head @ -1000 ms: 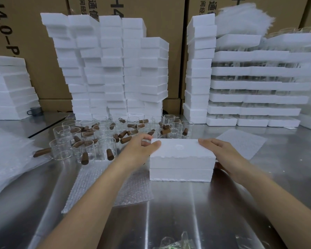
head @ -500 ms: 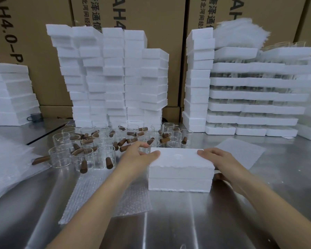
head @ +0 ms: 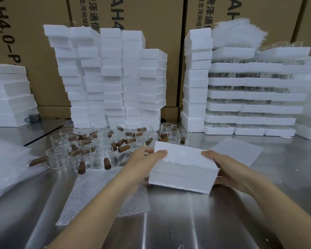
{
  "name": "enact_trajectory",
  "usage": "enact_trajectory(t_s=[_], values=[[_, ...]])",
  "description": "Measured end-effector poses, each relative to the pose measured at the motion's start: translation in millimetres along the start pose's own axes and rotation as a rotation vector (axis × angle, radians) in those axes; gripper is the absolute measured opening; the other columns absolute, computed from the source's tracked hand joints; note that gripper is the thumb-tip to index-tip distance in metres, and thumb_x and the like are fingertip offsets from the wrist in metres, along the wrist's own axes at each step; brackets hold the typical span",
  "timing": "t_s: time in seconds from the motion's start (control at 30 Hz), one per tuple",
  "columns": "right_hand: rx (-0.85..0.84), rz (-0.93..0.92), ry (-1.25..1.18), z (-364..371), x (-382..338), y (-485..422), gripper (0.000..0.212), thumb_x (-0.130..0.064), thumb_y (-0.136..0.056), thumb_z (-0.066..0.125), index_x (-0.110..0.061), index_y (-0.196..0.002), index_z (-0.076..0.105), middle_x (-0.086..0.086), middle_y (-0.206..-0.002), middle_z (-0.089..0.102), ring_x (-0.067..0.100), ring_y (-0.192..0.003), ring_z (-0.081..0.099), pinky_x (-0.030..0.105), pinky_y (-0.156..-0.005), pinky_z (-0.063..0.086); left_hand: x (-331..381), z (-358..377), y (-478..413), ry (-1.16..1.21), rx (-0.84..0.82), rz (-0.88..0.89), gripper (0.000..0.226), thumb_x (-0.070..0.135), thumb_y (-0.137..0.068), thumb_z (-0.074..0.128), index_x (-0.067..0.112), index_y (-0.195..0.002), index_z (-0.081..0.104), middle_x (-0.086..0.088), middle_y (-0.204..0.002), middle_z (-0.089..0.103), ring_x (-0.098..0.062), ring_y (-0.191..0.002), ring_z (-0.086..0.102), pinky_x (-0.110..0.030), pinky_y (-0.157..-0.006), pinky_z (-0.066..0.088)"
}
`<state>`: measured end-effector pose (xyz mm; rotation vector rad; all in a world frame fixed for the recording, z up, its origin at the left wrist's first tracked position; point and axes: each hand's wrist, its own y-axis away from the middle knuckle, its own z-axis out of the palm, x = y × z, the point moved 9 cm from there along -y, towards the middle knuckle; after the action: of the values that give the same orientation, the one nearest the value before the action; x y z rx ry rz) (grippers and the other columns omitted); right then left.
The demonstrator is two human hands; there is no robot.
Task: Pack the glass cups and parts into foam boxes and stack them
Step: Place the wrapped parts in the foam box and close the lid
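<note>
Foam box (head: 182,167): closed, lid sitting on base with a seam showing along the near side; I am holding it between both hands, tilted, its left end looking raised off the steel table (head: 169,221)
Left hand (head: 142,166): I am gripping the box's left end, thumb lying across the top corner, fingers curling under and behind where I cannot see them
Right hand (head: 223,169): I am clasping the right end, thumb resting on the top edge, fingers wrapping the side and tucking beneath
Glass cups (head: 90,146): standing loose in a cluster on the table just behind the box and to its left, brown wooden handles (head: 123,148) sticking out among them
Bubble wrap sheet (head: 104,200): lying flat on the table under my left forearm, its far right corner reaching below the box
Empty foam stacks (head: 108,78): rising in columns against the cardboard cartons (head: 151,18) behind the cups
Packed foam boxes (head: 250,97): I am seeing them stacked in rows at the back right, well apart from the box in my hands
Thin foam sheet (head: 239,151): lying flat just beyond my right hand
</note>
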<state>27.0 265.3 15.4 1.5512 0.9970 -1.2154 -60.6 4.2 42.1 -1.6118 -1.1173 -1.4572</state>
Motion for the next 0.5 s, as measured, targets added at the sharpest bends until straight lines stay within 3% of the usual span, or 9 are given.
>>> enact_trajectory(t_s=[0.13, 0.27, 0.37, 0.43, 0.5], values=[[0.023, -0.043, 0.066, -1, -6, 3, 0.045, -0.064, -0.075, 0.078, -0.034, -0.109, 0.082, 0.008, -0.117, 0.078, 0.024, -0.098, 0.077, 0.040, -0.082, 0.066, -2, -1, 1, 0.161, 0.043, -0.016, 0.040, 0.037, -0.091, 0.085, 0.028, -0.125, 0.068, -0.002, -0.118, 0.076, -0.024, -0.103, 0.076, -0.048, -0.081, 0.068], [0.155, -0.314, 0.096, -6, -45, 13, 0.052, -0.070, -0.075, 0.076, -0.056, -0.124, 0.064, -0.003, -0.122, 0.075, 0.023, -0.112, 0.072, 0.043, -0.098, 0.058, 2, -10, 2, 0.302, 0.088, -0.013, 0.027, 0.029, -0.092, 0.083, 0.024, -0.117, 0.073, -0.005, -0.115, 0.073, -0.024, -0.095, 0.074, -0.057, -0.073, 0.067], [0.080, -0.448, 0.115, 4, -67, 25, 0.058, -0.075, -0.085, 0.067, -0.057, -0.138, 0.056, -0.012, -0.136, 0.069, 0.015, -0.127, 0.065, 0.045, -0.106, 0.053, 5, -16, 0, 0.387, 0.106, -0.007, 0.030, 0.031, -0.093, 0.081, 0.023, -0.121, 0.073, -0.005, -0.116, 0.073, -0.021, -0.096, 0.073, -0.059, -0.073, 0.067], [0.003, -0.470, 0.162, 15, -71, 33, 0.064, -0.080, -0.084, 0.064, -0.058, -0.143, 0.052, -0.022, -0.136, 0.066, 0.008, -0.129, 0.063, 0.043, -0.104, 0.054, 5, -21, -2, 0.420, 0.135, -0.007, 0.028, 0.033, -0.094, 0.080, 0.023, -0.120, 0.074, -0.004, -0.113, 0.073, -0.020, -0.095, 0.072, -0.062, -0.076, 0.066], [-0.051, -0.475, 0.206, 26, -72, 40, 0.072, -0.078, -0.078, 0.073, -0.063, -0.143, 0.048, -0.030, -0.128, 0.066, 0.001, -0.122, 0.066, 0.030, -0.089, 0.060, 4, -24, -3, 0.420, 0.153, -0.005, 0.019, 0.034, -0.096, 0.078, 0.026, -0.113, 0.075, -0.001, -0.105, 0.072, -0.018, -0.089, 0.071, -0.059, -0.075, 0.067]])
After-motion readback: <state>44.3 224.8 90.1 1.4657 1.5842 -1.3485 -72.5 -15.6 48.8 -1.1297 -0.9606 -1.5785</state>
